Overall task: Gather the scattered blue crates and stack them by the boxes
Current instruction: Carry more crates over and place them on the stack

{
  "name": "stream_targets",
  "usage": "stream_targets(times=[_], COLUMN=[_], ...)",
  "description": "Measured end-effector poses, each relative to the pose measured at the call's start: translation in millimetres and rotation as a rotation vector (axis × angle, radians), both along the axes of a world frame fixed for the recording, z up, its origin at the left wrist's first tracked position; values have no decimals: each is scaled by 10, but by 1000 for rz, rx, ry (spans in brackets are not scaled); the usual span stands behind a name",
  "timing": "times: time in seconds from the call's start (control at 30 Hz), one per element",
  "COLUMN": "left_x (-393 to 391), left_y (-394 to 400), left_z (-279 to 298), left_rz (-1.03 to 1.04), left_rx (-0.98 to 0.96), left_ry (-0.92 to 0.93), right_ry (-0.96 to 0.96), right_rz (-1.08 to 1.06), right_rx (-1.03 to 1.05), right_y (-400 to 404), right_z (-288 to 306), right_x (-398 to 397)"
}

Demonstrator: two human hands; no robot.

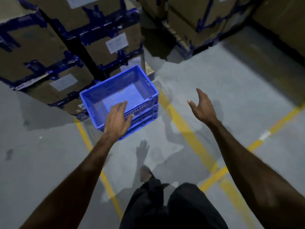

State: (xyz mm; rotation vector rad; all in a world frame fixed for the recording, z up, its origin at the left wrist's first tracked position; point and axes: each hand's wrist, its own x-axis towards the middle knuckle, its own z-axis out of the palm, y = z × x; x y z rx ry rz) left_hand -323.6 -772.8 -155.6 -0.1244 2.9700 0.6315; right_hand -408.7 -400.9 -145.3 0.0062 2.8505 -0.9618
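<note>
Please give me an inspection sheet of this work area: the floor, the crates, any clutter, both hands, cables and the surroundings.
Surface: grey concrete floor with yellow lines.
Job's things: stack of blue crates beside the taped cardboard boxes; top crate looks empty.
Clutter: nothing seen.
Hands: left hand open, over the top crate's near rim, contact unclear; right hand open, in the air, apart from the crates.
Cables: nothing seen.
Surroundings: more boxes at upper right; person's dark trousers below.
</note>
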Motion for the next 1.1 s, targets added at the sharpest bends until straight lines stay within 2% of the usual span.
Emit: stream_targets(times=[0.3,0.67,0.87,1.1], left_x=[13,520,866,1168], left_y=[1639,4493,5869,7177], left_z=[183,254,336,474], left_rz=[-232,-681,-932,-1245], left_rx=[127,200,248,253], left_ry=[15,-40,-31,-26], right_ry=[7,26,53,91], right_rz=[-374,-834,-1124,-1448], right_rx=[-119,-104,-107,-135], right_y=[1512,3428,4117,4539], right_z=[5,134,192,296], right_x=[1408,3496,4401,5197])
